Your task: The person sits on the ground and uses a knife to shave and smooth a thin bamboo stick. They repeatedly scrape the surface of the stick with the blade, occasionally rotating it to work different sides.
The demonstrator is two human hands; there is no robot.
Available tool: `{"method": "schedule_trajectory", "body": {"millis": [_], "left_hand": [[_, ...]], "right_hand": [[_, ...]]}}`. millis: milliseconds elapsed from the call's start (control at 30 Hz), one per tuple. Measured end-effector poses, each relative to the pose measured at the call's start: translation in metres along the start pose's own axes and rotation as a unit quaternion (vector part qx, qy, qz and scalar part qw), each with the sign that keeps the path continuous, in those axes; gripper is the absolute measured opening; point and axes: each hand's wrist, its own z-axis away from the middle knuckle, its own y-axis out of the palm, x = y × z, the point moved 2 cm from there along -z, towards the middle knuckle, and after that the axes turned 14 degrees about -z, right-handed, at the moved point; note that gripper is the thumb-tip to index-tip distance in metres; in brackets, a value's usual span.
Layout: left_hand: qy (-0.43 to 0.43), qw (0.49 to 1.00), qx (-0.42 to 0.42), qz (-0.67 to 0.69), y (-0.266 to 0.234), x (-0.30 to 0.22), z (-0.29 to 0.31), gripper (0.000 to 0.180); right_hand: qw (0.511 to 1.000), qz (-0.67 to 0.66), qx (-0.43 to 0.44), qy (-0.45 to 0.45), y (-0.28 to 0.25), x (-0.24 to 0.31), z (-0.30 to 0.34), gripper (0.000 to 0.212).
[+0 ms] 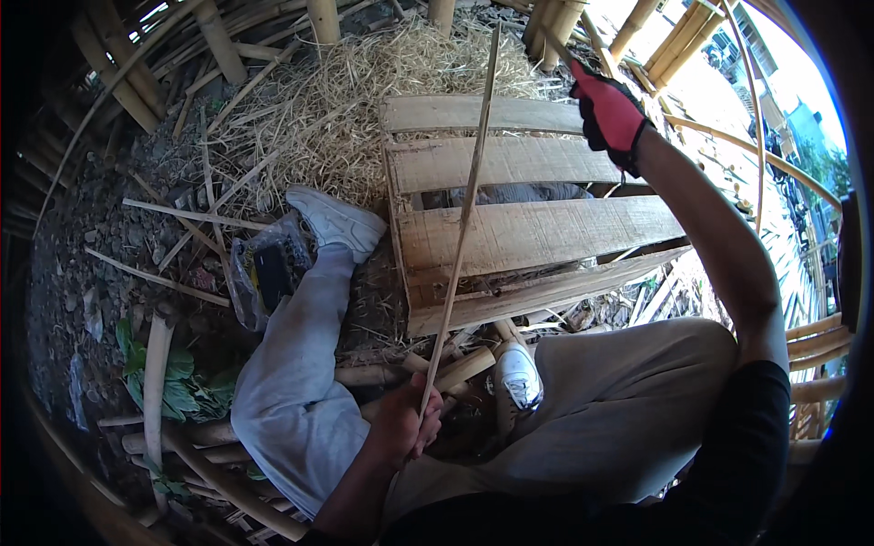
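My left hand (pixel 412 420), bare, is closed round the lower part of a long thin bamboo strip (pixel 466 209). The strip rises from my lap, tilted slightly right, and crosses in front of a slatted wooden crate (pixel 537 227). My right hand (pixel 612 111), in a red and black glove, is raised at the upper right beyond the crate's far corner. Its fingers are wrapped round a narrow, blade-like tool (pixel 557 44) that points up and left; the grip is hidden by the glove. The two hands are far apart, and the right one does not touch the strip.
Straw shavings (pixel 300 118) are heaped behind the crate. A clear plastic bag (pixel 246 282) with a dark object lies left of my leg. Cut bamboo pieces (pixel 464 369) lie by my shoes, and green leaves (pixel 177 378) at the left. Bamboo posts (pixel 218 41) stand around.
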Motion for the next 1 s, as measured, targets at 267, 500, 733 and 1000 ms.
{"method": "schedule_trajectory", "body": {"millis": [267,500,733,1000], "left_hand": [[-0.013,1.0,-0.007,-0.001,0.001,0.002,0.003,0.059],[-0.015,1.0,-0.014,0.007,-0.002,-0.005,-0.003,0.058],[-0.005,1.0,0.006,0.008,0.0,-0.003,-0.002,0.058],[-0.024,0.999,0.005,0.046,-0.002,-0.002,0.003,0.057]], "right_hand": [[0.906,0.299,0.285,0.091,0.057,-0.016,0.052,0.042],[0.926,0.288,0.238,0.061,0.056,-0.016,0.051,0.049],[0.98,0.147,-0.094,-0.098,-0.018,0.033,-0.013,0.05],[0.966,0.17,0.147,0.124,0.056,-0.022,0.062,0.031]]}}
